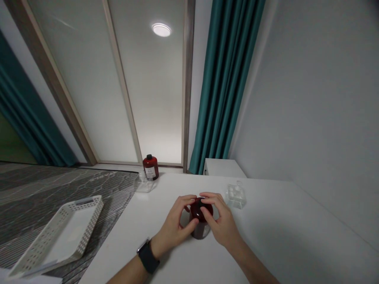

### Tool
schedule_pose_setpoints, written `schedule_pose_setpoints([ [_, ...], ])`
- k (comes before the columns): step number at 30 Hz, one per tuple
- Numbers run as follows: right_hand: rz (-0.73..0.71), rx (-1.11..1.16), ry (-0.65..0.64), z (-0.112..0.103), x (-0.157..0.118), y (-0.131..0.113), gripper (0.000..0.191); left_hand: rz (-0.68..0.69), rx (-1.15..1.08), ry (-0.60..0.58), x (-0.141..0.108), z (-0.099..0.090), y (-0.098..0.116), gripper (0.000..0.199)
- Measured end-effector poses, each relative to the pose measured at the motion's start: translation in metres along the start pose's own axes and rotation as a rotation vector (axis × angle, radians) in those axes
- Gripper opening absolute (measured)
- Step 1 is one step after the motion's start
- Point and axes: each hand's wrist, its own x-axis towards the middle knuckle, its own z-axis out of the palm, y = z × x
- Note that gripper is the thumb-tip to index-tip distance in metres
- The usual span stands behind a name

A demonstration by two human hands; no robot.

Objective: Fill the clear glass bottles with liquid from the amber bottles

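A dark red, round-shouldered bottle (201, 215) stands upright on the white table (177, 256), with a black cap at its top and a pale label low on its side. My left hand (179, 221), with a black watch on its wrist, curls around the bottle's left side, thumb at the front. From the right, my right hand (220, 219) bends its fingers over the bottle's shoulder and black cap. Both hands are closed on the bottle, partly hiding it. A small red curved piece shows behind my left fingers; what it is I cannot tell.
Another red bottle (151, 169) with a black cap stands at the table's far left corner beside a clear container (144, 186). A clear glass bottle (236, 196) is to the right. A white perforated basket (85, 236) lies lower left; a white cabinet (223, 169) stands beyond the table.
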Motion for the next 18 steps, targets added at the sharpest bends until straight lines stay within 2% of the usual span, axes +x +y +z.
schedule_pose_setpoints([
  [7, -0.035, 0.027, -0.019, 0.0, -0.0067, 0.0033, 0.028, 0.016, 0.028, 0.021, -0.0015, 0.0026, -0.0013, 0.046],
  [10, -0.002, 0.012, -0.014, 0.0004, -0.0086, 0.0017, 0.034, 0.011, 0.037, 0.026, -0.002, 0.004, -0.0036, 0.045],
  [13, 0.046, 0.0, -0.03, 0.0009, -0.0093, 0.0007, 0.035, 0.022, 0.043, 0.023, -0.0022, 0.0043, -0.0057, 0.046],
  [18, 0.021, 0.063, -0.038, 0.0031, -0.0104, 0.0034, 0.031, 0.069, 0.062, -0.026, -0.0016, -0.0003, -0.005, 0.05],
])
